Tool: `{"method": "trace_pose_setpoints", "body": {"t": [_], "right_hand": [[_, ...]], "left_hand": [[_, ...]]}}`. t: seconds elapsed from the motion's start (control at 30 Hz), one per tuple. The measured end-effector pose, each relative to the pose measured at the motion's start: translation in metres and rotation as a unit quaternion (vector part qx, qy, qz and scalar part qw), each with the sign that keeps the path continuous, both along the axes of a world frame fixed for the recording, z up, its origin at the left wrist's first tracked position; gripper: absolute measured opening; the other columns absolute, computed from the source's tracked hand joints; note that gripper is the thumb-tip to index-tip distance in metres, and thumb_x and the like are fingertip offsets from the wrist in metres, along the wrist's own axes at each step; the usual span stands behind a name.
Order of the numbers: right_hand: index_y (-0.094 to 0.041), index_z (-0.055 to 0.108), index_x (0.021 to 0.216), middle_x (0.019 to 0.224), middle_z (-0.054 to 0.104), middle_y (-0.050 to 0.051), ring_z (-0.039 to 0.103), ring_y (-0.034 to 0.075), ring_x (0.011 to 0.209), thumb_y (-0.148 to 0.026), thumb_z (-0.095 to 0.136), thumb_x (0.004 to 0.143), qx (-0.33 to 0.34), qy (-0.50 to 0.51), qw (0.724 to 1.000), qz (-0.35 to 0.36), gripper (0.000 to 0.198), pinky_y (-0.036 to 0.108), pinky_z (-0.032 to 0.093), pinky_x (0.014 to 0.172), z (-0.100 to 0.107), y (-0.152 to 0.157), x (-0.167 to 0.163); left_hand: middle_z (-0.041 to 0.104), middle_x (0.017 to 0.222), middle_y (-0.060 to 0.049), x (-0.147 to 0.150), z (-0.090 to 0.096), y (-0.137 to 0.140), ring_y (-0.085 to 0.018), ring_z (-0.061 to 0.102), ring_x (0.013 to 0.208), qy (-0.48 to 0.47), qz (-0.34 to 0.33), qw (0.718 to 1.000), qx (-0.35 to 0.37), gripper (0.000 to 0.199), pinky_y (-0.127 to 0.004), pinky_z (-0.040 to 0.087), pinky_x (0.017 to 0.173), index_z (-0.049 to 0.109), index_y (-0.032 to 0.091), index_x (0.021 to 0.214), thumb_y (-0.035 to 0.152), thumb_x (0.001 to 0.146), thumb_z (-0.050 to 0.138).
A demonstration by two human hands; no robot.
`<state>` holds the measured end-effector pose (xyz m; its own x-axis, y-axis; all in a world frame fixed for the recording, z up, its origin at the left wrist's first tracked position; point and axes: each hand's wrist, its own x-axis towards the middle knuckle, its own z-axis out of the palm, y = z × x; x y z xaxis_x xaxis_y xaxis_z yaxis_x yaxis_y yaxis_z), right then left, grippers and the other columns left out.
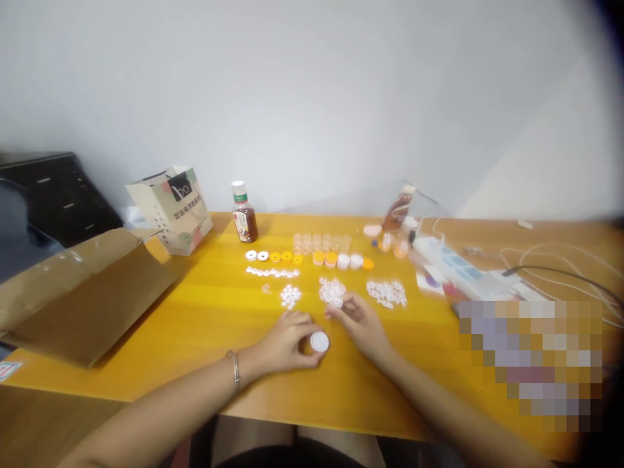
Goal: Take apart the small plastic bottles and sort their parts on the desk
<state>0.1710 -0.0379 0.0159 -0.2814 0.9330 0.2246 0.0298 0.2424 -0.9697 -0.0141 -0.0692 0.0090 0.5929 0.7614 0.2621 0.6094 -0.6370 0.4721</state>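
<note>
My left hand (295, 341), with a metal bangle at the wrist, curls its fingers and thumb around a round white-topped piece (320, 341), low over the table. It looks like a small jar or cap; its sides are mostly hidden. Just to the right, my right hand (358, 318) pinches a small whitish piece (336, 303) between thumb and fingers, too blurred to tell its exact kind. Right beyond those fingertips lies a pile of small translucent pieces (331, 288). A pile of white discs (291, 296) is to its left, and another translucent pile (387, 292) to its right.
Behind the piles run rows of white and orange caps (286, 257), small white pieces (272, 272) and transparent cups (316, 244). A dark-filled bottle (244, 214), paper bag (178, 211) and cardboard box (97, 299) stand left. Right are another bottle (398, 209), a power strip (448, 260) and cables.
</note>
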Motion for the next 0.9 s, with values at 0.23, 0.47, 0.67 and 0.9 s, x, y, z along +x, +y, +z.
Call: {"method": "trace_pose_setpoints", "body": {"t": [0.23, 0.47, 0.67, 0.9], "right_hand": [[-0.02, 0.048, 0.074, 0.07, 0.062, 0.001, 0.059, 0.014, 0.069, -0.047, 0.064, 0.071, -0.059, 0.011, 0.994, 0.087, 0.032, 0.032, 0.047, 0.074, 0.024, 0.013, 0.002], [-0.017, 0.057, 0.075, 0.069, 0.059, -0.001, 0.056, 0.012, 0.068, -0.04, 0.063, 0.073, -0.061, -0.019, 0.978, 0.199, 0.024, 0.029, 0.044, 0.075, 0.043, 0.021, -0.002], [-0.016, 0.061, 0.076, 0.066, 0.062, -0.001, 0.058, 0.011, 0.062, -0.038, 0.068, 0.069, -0.122, 0.002, 0.97, 0.208, 0.024, 0.027, 0.046, 0.067, 0.028, 0.024, 0.005], [-0.017, 0.059, 0.082, 0.061, 0.066, -0.001, 0.061, 0.01, 0.054, -0.035, 0.069, 0.069, -0.179, 0.088, 0.964, 0.174, 0.025, 0.023, 0.047, 0.057, 0.011, 0.016, -0.001]], "left_hand": [[0.054, 0.099, -0.007, -0.009, 0.012, -0.002, -0.02, 0.049, 0.091, -0.072, 0.015, 0.996, 0.043, 0.065, -0.033, 0.039, 0.082, 0.037, 0.022, 0.131, 0.047, 0.075, 0.059], [0.055, 0.09, -0.006, -0.001, 0.031, 0.02, -0.015, 0.052, 0.085, -0.254, 0.047, 0.966, -0.015, 0.034, -0.03, 0.043, 0.079, 0.052, 0.021, 0.118, 0.031, 0.086, 0.05], [0.055, 0.083, -0.005, 0.009, 0.022, 0.032, -0.015, 0.054, 0.08, -0.317, 0.018, 0.944, -0.09, 0.024, -0.027, 0.045, 0.072, 0.065, 0.017, 0.098, 0.031, 0.081, 0.057], [0.06, 0.089, -0.006, 0.006, 0.016, 0.025, -0.016, 0.055, 0.083, -0.301, 0.056, 0.952, 0.001, 0.021, -0.031, 0.046, 0.075, 0.063, 0.019, 0.093, 0.03, 0.075, 0.064]]}}
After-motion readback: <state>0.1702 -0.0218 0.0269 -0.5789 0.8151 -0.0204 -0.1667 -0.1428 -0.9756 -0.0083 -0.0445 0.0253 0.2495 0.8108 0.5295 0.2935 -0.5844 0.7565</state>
